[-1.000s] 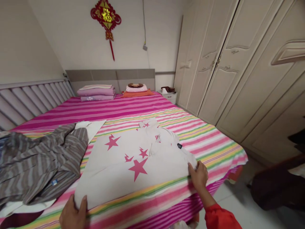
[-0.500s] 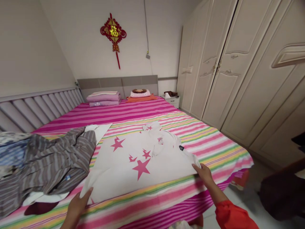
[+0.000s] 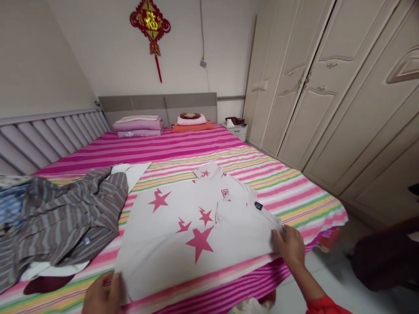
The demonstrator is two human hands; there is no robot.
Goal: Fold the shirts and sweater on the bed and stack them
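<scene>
A white polo shirt [image 3: 157, 244] printed with pink stars lies spread on the striped bed sheet [image 3: 278, 174], its collar side with a dark label toward the right. At the shirt's lower left corner, my left hand [image 3: 102, 294] pinches the fabric between thumb and fingers. My right hand [image 3: 291, 246] grips the shirt's edge near the shoulder on the right. Between the two hands the near edge of the cloth is stretched out.
A grey striped garment [image 3: 78, 213] lies in a heap with other clothes on the left. Folded purple bedding [image 3: 139, 125] and a pink pillow [image 3: 191, 119] rest near the headboard [image 3: 186, 104]. A wardrobe [image 3: 314, 109] lines the right side, with a nightstand [image 3: 237, 131] at the back.
Both hands have drawn the shirt's near edge toward me and pulled it flatter. My right hand has shifted slightly right. The camera view has tilted down a little.
</scene>
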